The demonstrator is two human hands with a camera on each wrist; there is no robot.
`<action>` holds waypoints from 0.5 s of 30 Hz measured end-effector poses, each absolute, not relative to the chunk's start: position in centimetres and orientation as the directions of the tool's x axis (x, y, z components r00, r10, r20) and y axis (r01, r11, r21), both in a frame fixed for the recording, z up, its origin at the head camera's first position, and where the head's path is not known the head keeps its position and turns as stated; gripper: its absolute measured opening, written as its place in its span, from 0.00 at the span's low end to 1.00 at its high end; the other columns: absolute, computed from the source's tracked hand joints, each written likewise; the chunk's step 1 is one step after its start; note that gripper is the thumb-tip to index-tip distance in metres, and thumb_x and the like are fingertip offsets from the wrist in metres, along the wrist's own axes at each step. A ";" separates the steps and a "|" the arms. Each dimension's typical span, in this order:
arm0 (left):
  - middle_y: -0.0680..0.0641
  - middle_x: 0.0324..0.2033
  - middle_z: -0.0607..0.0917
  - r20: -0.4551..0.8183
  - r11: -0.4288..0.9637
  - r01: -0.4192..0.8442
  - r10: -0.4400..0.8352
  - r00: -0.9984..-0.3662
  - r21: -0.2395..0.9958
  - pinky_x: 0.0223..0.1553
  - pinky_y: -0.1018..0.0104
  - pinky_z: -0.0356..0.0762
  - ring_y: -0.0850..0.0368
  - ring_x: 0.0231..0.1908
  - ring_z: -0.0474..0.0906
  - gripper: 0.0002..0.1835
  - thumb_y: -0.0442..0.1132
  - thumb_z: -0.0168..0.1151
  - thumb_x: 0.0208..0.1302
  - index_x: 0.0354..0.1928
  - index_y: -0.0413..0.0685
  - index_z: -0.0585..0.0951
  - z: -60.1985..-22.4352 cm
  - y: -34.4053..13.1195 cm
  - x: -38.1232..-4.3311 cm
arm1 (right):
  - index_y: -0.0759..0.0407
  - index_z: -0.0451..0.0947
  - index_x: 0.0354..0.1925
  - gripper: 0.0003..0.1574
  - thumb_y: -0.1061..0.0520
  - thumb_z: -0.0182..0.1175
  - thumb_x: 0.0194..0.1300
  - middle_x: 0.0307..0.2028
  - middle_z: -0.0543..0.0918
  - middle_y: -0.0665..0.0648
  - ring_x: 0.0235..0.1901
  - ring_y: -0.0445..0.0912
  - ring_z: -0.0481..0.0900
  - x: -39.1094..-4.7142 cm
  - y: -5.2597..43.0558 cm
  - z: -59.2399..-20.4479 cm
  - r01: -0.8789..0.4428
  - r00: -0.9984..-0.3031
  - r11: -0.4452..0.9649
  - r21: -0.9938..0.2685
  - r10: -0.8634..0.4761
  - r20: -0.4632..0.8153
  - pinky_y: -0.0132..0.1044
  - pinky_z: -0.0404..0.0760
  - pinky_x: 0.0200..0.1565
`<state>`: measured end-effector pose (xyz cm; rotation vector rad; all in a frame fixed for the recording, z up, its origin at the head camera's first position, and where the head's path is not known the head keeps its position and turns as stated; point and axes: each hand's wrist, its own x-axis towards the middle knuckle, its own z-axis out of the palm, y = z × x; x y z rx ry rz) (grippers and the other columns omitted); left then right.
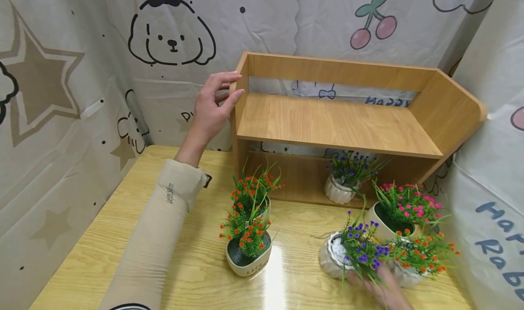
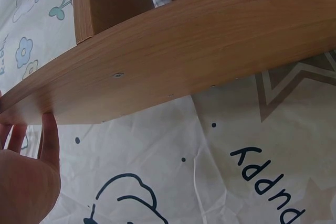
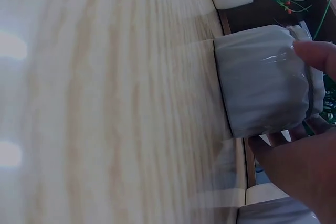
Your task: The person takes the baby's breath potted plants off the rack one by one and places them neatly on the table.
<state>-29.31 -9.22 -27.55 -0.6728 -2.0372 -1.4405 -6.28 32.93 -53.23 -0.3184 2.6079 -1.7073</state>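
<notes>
My left hand (image 1: 212,103) grips the upper edge of the left side panel of a two-tier wooden desk shelf (image 1: 340,123). The left wrist view catches its fingers against the panel's outer face (image 2: 142,77). Lower right, my right hand (image 1: 386,287) holds a white potted plant (image 1: 332,259) with purple flowers, partly hidden behind its leaves. In the right wrist view the thumb lies at the rim of the white pot (image 3: 262,82) and the fingers wrap its other side. The base of that pot is close to the tabletop.
Two potted plants with orange flowers (image 1: 249,251) stand one behind the other before the shelf's left end. A purple-flowered pot (image 1: 341,190) sits on the lower tier. Pink-flowered (image 1: 389,226) and orange-flowered (image 1: 409,276) pots crowd the right side. Printed curtains (image 1: 262,32) surround the table (image 1: 196,255).
</notes>
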 end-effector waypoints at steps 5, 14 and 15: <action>0.39 0.66 0.76 0.688 0.290 0.680 0.090 -0.720 0.674 0.64 0.48 0.80 0.40 0.60 0.78 0.17 0.32 0.63 0.73 0.61 0.36 0.80 -27.5 -9.2 -29.4 | 0.72 0.74 0.63 0.41 0.65 0.77 0.52 0.54 0.83 0.37 0.56 0.20 0.70 -6.6 31.3 -53.5 -0.269 -0.959 0.625 -0.732 -0.106 0.261 0.13 0.65 0.57; 0.40 0.66 0.77 0.685 0.291 0.678 0.093 -0.722 0.675 0.64 0.48 0.80 0.41 0.60 0.78 0.17 0.32 0.63 0.73 0.60 0.35 0.80 -27.6 -9.1 -29.6 | 0.70 0.75 0.63 0.40 0.65 0.77 0.52 0.57 0.82 0.38 0.57 0.17 0.67 -6.9 30.2 -53.6 -0.338 -0.933 0.599 -0.726 -0.110 0.343 0.09 0.60 0.59; 0.40 0.66 0.77 0.684 0.294 0.676 0.093 -0.724 0.676 0.64 0.49 0.80 0.42 0.60 0.78 0.17 0.33 0.63 0.73 0.60 0.36 0.80 -27.6 -9.1 -29.6 | 0.69 0.74 0.65 0.36 0.66 0.72 0.59 0.59 0.81 0.37 0.59 0.20 0.69 -7.1 30.3 -53.7 -0.376 -0.927 0.449 -0.810 -0.171 0.335 0.12 0.63 0.61</action>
